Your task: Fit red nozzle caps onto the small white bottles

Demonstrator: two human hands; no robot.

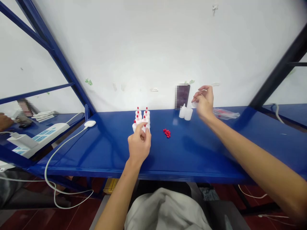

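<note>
Small white squeeze bottles (138, 119) with red-tipped nozzles stand upright in two rows on the blue table. At the front of this group is my left hand (139, 142), its thumb and index finger closed around the red tip of the nearest bottle, which they partly cover. My right hand (204, 101) is raised at the back right, fingers bent together on a whitish translucent plastic piece (194, 104), mostly hidden and blurred. Just left of and below it stand a white bottle with a bare nozzle (182, 111) and another white bottle (188, 114). Loose red caps (167, 133) lie in a small pile between my hands.
A dark phone-like panel (182, 95) leans on the wall behind the bare bottles. Clear plastic bags (225, 113) lie right of my right hand. A white cable with a flat puck (90, 124) and a power strip (45, 137) are at left. Another person's hand (5, 122) shows far left.
</note>
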